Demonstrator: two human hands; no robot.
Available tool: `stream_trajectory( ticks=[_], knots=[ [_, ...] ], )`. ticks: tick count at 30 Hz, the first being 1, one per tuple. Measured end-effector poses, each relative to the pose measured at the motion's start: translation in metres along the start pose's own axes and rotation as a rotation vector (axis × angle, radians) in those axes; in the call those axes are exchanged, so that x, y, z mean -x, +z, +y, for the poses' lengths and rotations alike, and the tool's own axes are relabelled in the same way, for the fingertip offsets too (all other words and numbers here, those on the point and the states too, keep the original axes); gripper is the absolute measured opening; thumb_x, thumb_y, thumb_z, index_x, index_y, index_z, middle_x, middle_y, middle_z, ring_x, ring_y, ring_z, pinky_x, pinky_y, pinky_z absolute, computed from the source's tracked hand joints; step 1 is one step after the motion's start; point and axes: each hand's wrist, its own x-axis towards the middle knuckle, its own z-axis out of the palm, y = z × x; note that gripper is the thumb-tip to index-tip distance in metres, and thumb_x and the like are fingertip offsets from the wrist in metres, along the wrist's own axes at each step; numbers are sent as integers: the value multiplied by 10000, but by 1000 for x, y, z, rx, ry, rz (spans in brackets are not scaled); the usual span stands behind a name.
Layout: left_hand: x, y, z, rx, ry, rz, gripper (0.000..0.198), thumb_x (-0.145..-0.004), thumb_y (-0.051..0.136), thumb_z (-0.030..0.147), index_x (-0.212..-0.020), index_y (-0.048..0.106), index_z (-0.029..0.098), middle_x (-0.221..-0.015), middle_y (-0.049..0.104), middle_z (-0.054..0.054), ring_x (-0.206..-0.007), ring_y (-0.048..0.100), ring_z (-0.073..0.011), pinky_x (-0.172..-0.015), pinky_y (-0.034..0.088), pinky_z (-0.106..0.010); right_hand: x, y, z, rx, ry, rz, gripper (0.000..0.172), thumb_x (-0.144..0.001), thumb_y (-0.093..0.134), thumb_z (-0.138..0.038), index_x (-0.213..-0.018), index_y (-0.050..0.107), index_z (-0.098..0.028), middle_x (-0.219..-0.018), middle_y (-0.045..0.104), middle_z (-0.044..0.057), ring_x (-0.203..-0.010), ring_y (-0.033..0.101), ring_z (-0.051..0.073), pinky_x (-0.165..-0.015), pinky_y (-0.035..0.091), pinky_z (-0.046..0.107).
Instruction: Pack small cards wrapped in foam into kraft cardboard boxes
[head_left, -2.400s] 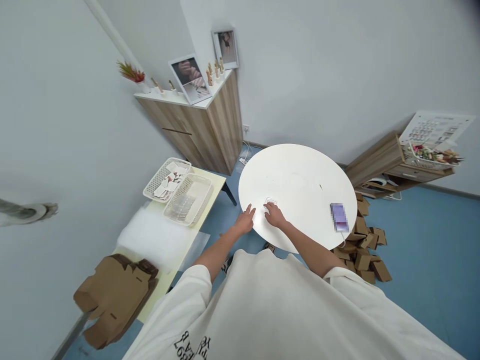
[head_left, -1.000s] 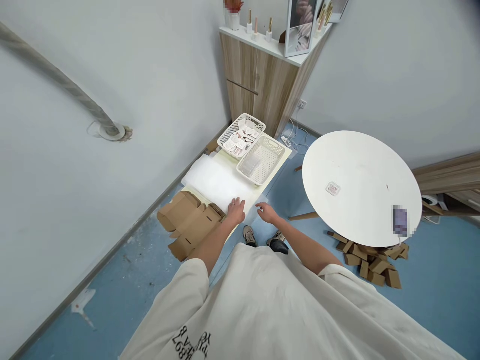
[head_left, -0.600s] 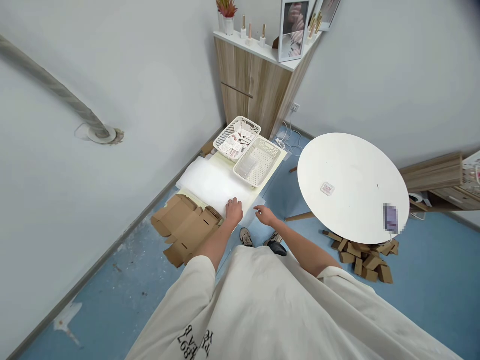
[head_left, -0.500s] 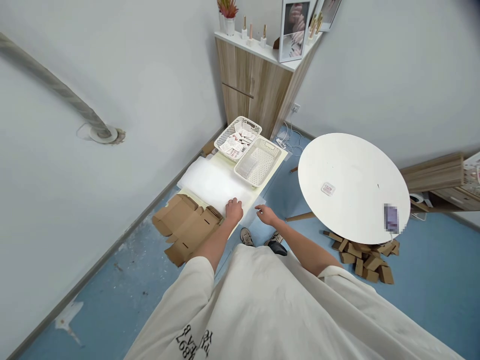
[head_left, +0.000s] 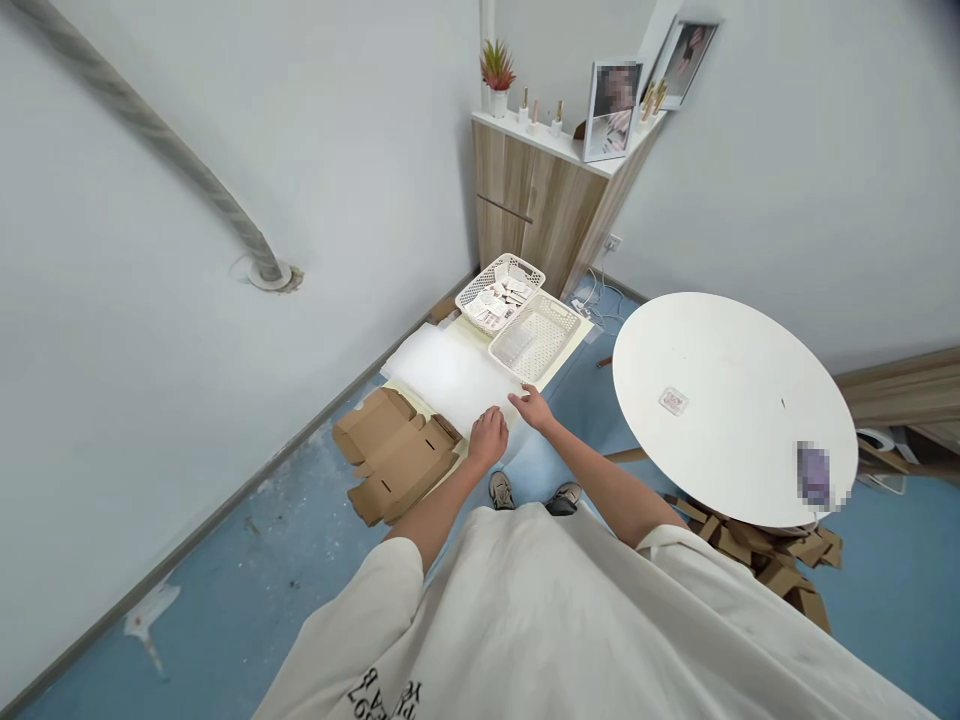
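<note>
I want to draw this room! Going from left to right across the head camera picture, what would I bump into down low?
Flattened cardboard boxes → left hand → right hand → small packet on the round white table → blurred purple item.

White foam sheet [head_left: 450, 378], brown cardboard [head_left: 394, 455]

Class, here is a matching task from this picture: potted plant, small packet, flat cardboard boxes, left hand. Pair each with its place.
Things:
1 potted plant
2 small packet
3 flat cardboard boxes
4 left hand

Places:
a on the round white table
b at the white foam sheet, near edge
c on the wooden cabinet
d at the low table, near end

Pairs: 1-c, 2-a, 3-d, 4-b
</note>
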Motion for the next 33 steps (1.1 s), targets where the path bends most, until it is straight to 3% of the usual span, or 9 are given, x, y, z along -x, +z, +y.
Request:
stream_trajectory(
  ticks=[3, 6, 11, 14, 18, 24, 30, 33],
  knots=[
    [3, 6, -2, 6, 7, -51, 117, -994, 434, 237, -1018, 547, 214, -1352, 537, -110, -1224, 542, -252, -996, 455, -404, 3, 3, 14, 108, 25, 26, 590, -819, 624, -225, -1389, 485, -164, -968, 711, 47, -978, 672, 211, -899, 504, 305],
    [-5, 9, -6, -15, -88, -59, 181, -997, 427, 251, -1137, 534, 206, -1318, 549, -115, -1204, 547, -251, -987, 455, -399, 6, 5, 29, 131, 66, 32, 576, -797, 569, -128, -1367, 502, -177, -877, 710, 15, -950, 680, 191, -859, 512, 272],
    [-29, 15, -10, -143, -263, -93, 375, -921, 579, 318, -1260, 485, 187, -1359, 502, -161, -1268, 482, -315, -1011, 423, -445, 10, 6, 42, 108, 108, 8, 583, -781, 589, -120, -1357, 516, -178, -874, 720, 22, -923, 687, 197, -823, 527, 270],
    [-37, 19, -10, -205, -274, -192, 412, -874, 647, 361, -1219, 507, 185, -1300, 524, -165, -1256, 470, -334, -1005, 417, -457, 13, 6, 47, 112, 114, -1, 587, -787, 595, -128, -1366, 507, -172, -880, 724, 32, -939, 691, 208, -841, 532, 285],
    [-37, 25, -11, -271, -248, -279, 331, -865, 636, 280, -1170, 547, 187, -1264, 517, -163, -1250, 444, -327, -985, 417, -442, 17, 6, 57, 127, 125, -12, 582, -806, 570, -125, -1379, 483, -183, -891, 728, 31, -930, 700, 198, -843, 539, 300],
    [-36, 26, -15, -297, -216, -290, 201, -907, 548, 219, -1091, 627, 195, -1266, 491, -155, -1239, 409, -320, -966, 406, -434, 20, 4, 67, 62, 160, -20, 619, -786, 539, -75, -1390, 477, -195, -869, 740, 38, -862, 711, 198, -738, 541, 262],
    [-35, 23, -20, -242, -221, -264, 174, -929, 493, 174, -1015, 644, 187, -1230, 509, -155, -1199, 452, -302, -921, 430, -405, 18, -1, 65, 117, 198, -45, 608, -817, 521, -83, -1416, 450, -158, -959, 728, 72, -965, 691, 222, -865, 524, 308],
    [-32, 16, -21, -168, -242, -181, 167, -962, 456, 198, -1028, 610, 194, -1197, 536, -135, -1129, 515, -264, -902, 453, -380, 18, -3, 63, 191, 168, -25, 594, -829, 516, -110, -1417, 451, -156, -1151, 675, 131, -1086, 649, 251, -950, 495, 342]
  ],
)
